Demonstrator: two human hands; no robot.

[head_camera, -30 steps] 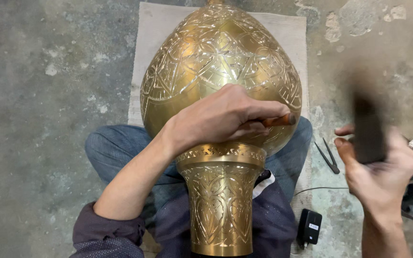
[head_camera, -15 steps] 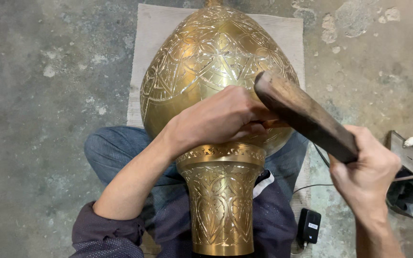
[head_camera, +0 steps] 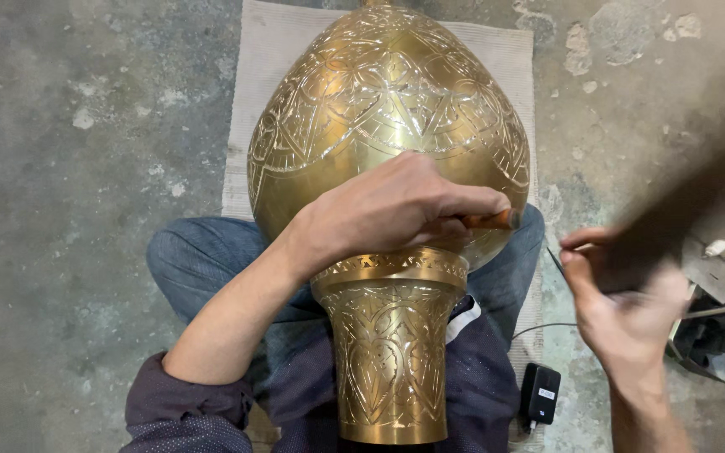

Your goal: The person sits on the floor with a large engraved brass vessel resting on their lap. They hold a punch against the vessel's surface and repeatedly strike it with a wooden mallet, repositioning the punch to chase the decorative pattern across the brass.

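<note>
Your left hand [head_camera: 388,210] is pinching a chisel [head_camera: 488,221] against the brass vase [head_camera: 388,109]; right of the vase, your right hand [head_camera: 627,294] is gripping a blurred hammer [head_camera: 690,201].

One brass vessel [head_camera: 388,126], one chisel [head_camera: 488,221], perhaps one blurred hammer [head_camera: 681,218].

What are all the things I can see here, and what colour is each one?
Vase: one, gold-coloured, engraved all over, lying across the lap.
Chisel: one, orange-brown, held against the vase.
Hammer: one, dark, blurred, at right.
Mat: one, pale grey, under the vase.
Floor: grey, patchy concrete.
Black box: one, with a cable, on the floor, lower right.
Metal scraps: a dark heap, far right.
Jeans: blue, legs crossed.
Left hand: gripping the chisel.
Right hand: gripping the hammer.
</note>
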